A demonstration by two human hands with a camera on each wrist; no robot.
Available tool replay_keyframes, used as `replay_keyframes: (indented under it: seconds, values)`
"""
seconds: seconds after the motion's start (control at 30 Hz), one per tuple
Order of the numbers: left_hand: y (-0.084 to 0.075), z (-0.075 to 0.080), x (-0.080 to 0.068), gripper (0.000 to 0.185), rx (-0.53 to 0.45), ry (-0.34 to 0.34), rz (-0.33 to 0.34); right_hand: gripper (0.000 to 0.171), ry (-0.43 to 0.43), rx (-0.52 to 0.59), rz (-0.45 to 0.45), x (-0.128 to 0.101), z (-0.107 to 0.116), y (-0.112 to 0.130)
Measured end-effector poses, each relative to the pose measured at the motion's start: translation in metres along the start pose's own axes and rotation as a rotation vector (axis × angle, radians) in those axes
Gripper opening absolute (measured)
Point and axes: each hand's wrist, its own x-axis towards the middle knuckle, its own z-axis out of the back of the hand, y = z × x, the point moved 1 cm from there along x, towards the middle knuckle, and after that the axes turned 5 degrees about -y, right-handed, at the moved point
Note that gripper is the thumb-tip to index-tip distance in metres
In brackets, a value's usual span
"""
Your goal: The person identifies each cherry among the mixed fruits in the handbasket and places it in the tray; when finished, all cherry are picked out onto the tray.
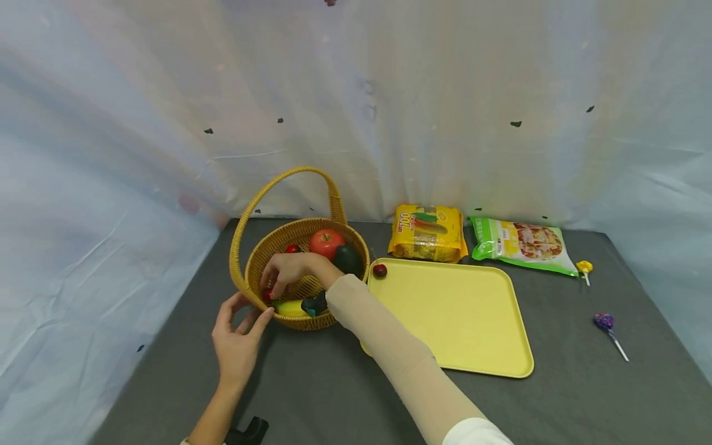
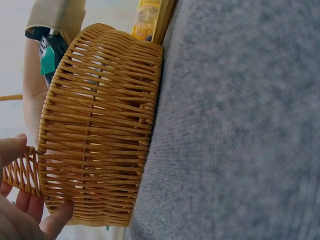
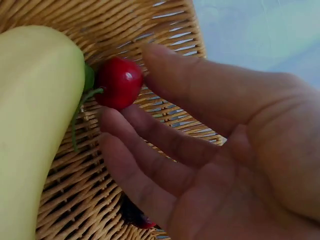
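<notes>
Right hand reaches into wicker basket, fingers loosely extended, tips touching a red cherry beside the banana at the near wall; not gripped. Left hand open, fingertips steadying basket's outer rim. Another cherry sits on yellow tray.

The basket under my left grip was woven wicker, rough and ribbed, with a dull honey sheen. The cherry at my right grip was glossy and smooth, catching a small highlight; the banana beside it looked smooth and matt. The surface was grey cloth, felt-like and matt. The tray looked like smooth, matt plastic. Both packets were shiny plastic film.
</notes>
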Motion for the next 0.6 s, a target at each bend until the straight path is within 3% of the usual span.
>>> replay_keyframes:
  seconds: [0.33,0.47,0.6]
  values:
    - [0.000,0.001,-0.001,0.049,0.008,0.007,-0.013,0.031,0.032,0.000,0.014,0.004,-0.002,-0.003]
    - [-0.001,0.002,-0.001,0.049,0.003,0.007,-0.016,0.029,-0.034,-0.007,0.121,-0.007,0.007,-0.003]
    - [-0.001,0.001,0.000,0.050,-0.007,0.012,-0.021,0.035,-0.161,-0.007,0.276,-0.036,0.027,-0.008]
